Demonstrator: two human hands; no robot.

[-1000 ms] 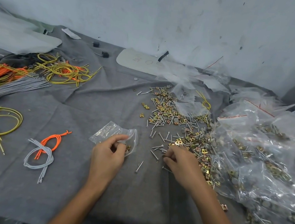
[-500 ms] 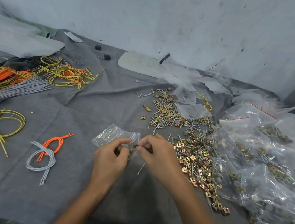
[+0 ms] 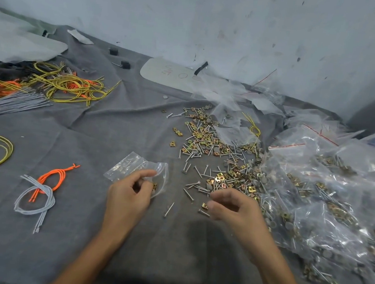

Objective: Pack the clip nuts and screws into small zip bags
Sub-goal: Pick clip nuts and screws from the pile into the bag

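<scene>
My left hand (image 3: pixel 128 197) pinches the mouth of a small clear zip bag (image 3: pixel 132 163) that lies on the grey cloth, with a brass clip nut (image 3: pixel 154 186) showing inside. My right hand (image 3: pixel 237 209) hovers low at the near edge of the loose pile of clip nuts and screws (image 3: pixel 218 150). Its fingers are loosely curled and apart. A single clip nut (image 3: pixel 204 205) and a screw (image 3: pixel 203 212) lie at its thumb tip. One stray screw (image 3: pixel 169 209) lies between my hands.
Filled zip bags (image 3: pixel 329 204) are heaped at the right. Empty bags (image 3: pixel 229 95) and a white plate (image 3: pixel 166 74) lie near the wall. Yellow, orange and grey cords (image 3: pixel 55 84) spread at the left, with a knotted bundle (image 3: pixel 40 191) closer.
My right hand went from the pile to the bag mouth, then came back right to the pile's near edge. My left hand kept hold of the bag.
</scene>
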